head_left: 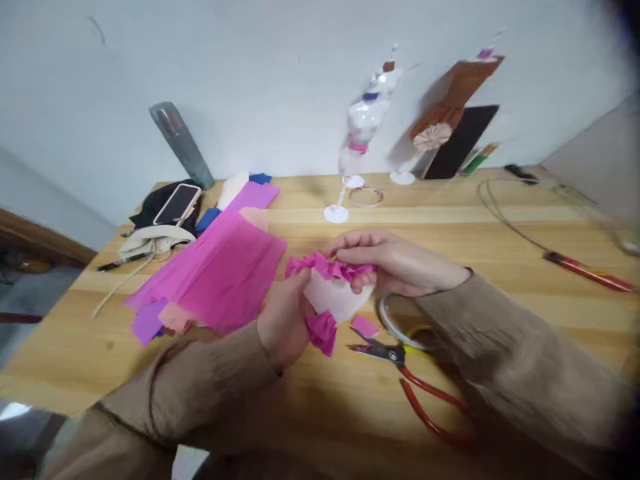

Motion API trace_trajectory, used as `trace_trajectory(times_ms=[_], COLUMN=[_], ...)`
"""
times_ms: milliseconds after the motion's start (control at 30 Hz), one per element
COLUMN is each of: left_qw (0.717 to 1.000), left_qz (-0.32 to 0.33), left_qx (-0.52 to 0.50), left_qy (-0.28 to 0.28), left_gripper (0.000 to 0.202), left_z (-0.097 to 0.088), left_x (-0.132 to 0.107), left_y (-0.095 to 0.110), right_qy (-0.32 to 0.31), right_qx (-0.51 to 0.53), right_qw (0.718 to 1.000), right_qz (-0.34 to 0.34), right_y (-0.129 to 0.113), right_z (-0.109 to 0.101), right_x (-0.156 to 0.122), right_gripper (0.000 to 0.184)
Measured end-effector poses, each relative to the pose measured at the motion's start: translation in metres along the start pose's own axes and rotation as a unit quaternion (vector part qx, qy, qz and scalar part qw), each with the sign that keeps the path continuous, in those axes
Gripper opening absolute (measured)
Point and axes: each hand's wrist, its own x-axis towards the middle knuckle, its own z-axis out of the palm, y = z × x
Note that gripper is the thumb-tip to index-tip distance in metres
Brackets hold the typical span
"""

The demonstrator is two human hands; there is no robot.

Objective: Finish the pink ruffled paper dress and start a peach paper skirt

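Observation:
Between my two hands is a gathered strip of pink crepe paper, its upper edge ruffled, with a white piece just below it. My left hand is closed round the left end of the strip, and a loose pink tail hangs beneath its fingers. My right hand pinches the ruffled edge at the right, thumb against fingers. Red-handled scissors lie with blades parted on the table below my right hand, beside a small pink scrap. A roll of tape is partly hidden by my right forearm.
Sheets of pink crepe paper spread to the left, near a phone on dark cloth. A tall spray can stands behind. White-based stands and a bracelet are at the back. A red-handled tool lies right.

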Motion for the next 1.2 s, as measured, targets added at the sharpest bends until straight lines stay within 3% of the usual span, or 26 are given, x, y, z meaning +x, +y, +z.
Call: trace_trajectory(times_ms=[267,467,700,800,1000,1200], left_qw=[0.999,0.999,0.998,0.998,0.996,0.999], left_qz=[-0.035,-0.019,-0.064,-0.053,-0.014,-0.007], left_qx=[0.024,0.016,0.024,0.037,0.036,-0.001], left_qy=[0.011,0.028,0.008,-0.002,-0.075,-0.032], left_gripper=[0.026,0.024,0.011,0.011,0.004,0.010], left_z=[0.002,0.003,-0.008,-0.009,-0.003,0.001], left_x=[-0.003,0.003,0.007,0.006,0.005,0.006], left_y=[0.000,-0.002,-0.008,-0.009,-0.011,-0.013], right_qy=[-0.001,-0.011,-0.044,-0.046,-0.034,-0.008], right_qx=[0.033,0.025,-0.003,-0.004,-0.015,-0.036], right_qw=[0.999,1.000,0.999,0.999,0.999,0.999], right_qz=[0.006,0.004,0.001,0.005,0.017,0.031], right_y=[-0.007,-0.012,-0.012,-0.011,-0.005,-0.003], right_z=[0.007,0.005,0.002,0.003,0.006,0.004], right_x=[0.007,0.009,0.007,0.004,-0.005,-0.005], right_gripper=[0.004,0.009,0.014,0.016,0.019,0.014])
